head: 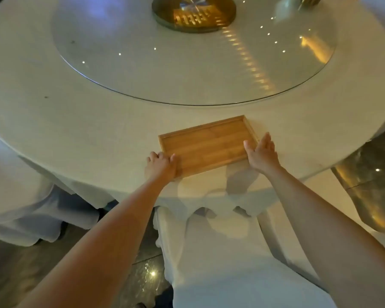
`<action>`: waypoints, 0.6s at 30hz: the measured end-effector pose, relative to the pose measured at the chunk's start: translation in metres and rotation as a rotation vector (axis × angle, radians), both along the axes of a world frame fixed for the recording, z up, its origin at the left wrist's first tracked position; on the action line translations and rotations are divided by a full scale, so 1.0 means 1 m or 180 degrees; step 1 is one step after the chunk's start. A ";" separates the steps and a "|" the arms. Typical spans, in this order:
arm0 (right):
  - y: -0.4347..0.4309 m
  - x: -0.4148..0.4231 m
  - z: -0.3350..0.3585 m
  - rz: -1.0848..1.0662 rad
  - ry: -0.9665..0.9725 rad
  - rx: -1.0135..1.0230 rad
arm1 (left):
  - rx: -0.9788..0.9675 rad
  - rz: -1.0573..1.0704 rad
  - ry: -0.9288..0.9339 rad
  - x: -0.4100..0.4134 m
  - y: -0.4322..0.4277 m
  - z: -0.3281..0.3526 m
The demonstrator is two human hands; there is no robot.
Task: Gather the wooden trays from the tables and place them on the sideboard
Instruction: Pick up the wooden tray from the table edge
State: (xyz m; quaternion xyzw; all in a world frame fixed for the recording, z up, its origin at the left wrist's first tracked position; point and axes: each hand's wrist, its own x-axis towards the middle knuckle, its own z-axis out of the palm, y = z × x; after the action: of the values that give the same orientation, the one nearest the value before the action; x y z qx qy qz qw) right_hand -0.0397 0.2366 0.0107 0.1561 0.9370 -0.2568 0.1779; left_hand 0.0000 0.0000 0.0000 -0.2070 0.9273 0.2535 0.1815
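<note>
A rectangular wooden tray (207, 145) with a low rim lies flat and empty on the near edge of a round table (80, 134) covered in white cloth. My left hand (161, 166) curls over the tray's near left corner, fingers bent on its rim. At the right end of the tray my right hand (261, 152) is held with the palm facing inward and the fingers straight, thumb over the tray's rim, touching or almost touching that end.
A large glass turntable (187, 63) fills the table's middle, with a round dark centrepiece (193, 13) at the far side. A white-covered chair (220, 252) stands right below me, another white-draped chair (20, 207) to the left. Dark glossy floor (369, 174) lies to the right.
</note>
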 end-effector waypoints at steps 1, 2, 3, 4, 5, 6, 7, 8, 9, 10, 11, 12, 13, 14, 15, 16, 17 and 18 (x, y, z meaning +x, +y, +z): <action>0.000 -0.003 -0.002 -0.0069 -0.0036 -0.0063 | 0.0012 0.0088 -0.0012 -0.002 0.002 0.000; 0.001 -0.008 -0.005 -0.0106 -0.0090 -0.0146 | 0.0001 0.0176 0.0045 -0.003 0.003 -0.003; 0.000 -0.010 -0.008 -0.0153 -0.0133 -0.0194 | 0.0010 0.0249 0.0104 -0.004 0.005 -0.006; -0.002 -0.012 -0.008 -0.0189 -0.0151 -0.0257 | 0.0007 0.0308 0.0156 -0.005 0.006 -0.007; -0.003 -0.014 -0.009 -0.0239 -0.0105 -0.0250 | 0.0011 0.0339 0.0185 -0.005 0.007 -0.009; -0.005 -0.015 -0.008 -0.0309 -0.0071 -0.0215 | 0.0040 0.0377 0.0174 -0.006 0.010 -0.009; -0.006 -0.016 -0.008 -0.0392 -0.0049 -0.0174 | 0.0100 0.0476 0.0160 -0.008 0.012 -0.009; -0.008 -0.017 -0.005 -0.0461 -0.0085 -0.0137 | 0.0181 0.0612 0.0092 -0.010 0.014 -0.005; -0.009 -0.019 -0.006 -0.0549 -0.0131 -0.0110 | 0.0262 0.0762 0.0050 -0.012 0.014 -0.005; -0.010 -0.019 -0.006 -0.0624 -0.0203 -0.0083 | 0.0323 0.0870 0.0017 -0.014 0.014 -0.003; -0.011 -0.017 -0.006 -0.0685 -0.0259 -0.0067 | 0.0360 0.0927 0.0026 -0.016 0.012 -0.002; -0.012 -0.015 -0.006 -0.0730 -0.0313 -0.0062 | 0.0375 0.0947 0.0040 -0.016 0.010 -0.002; -0.013 -0.012 -0.007 -0.0757 -0.0349 -0.0047 | 0.0404 0.0969 0.0093 -0.015 0.007 -0.001; -0.014 -0.008 -0.008 -0.0767 -0.0369 -0.0005 | 0.0459 0.1004 0.0145 -0.014 0.004 0.000; -0.016 -0.003 -0.009 -0.0765 -0.0386 0.0040 | 0.0547 0.1048 0.0215 -0.012 0.000 0.001; -0.018 0.001 -0.010 -0.0775 -0.0386 0.0052 | 0.0651 0.1093 0.0273 -0.010 -0.004 0.002; -0.021 0.005 -0.010 -0.0798 -0.0410 0.0032 | 0.0760 0.1115 0.0326 -0.007 -0.007 0.004; -0.024 0.008 -0.011 -0.0831 -0.0429 -0.0003 | 0.0843 0.1130 0.0368 -0.005 -0.011 0.007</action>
State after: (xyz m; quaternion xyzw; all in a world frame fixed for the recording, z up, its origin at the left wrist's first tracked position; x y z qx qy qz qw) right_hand -0.0315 0.2125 -0.0002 0.2935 0.8945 -0.2672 0.2055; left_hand -0.0045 -0.0115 0.0071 -0.3264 0.8438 0.4125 0.1062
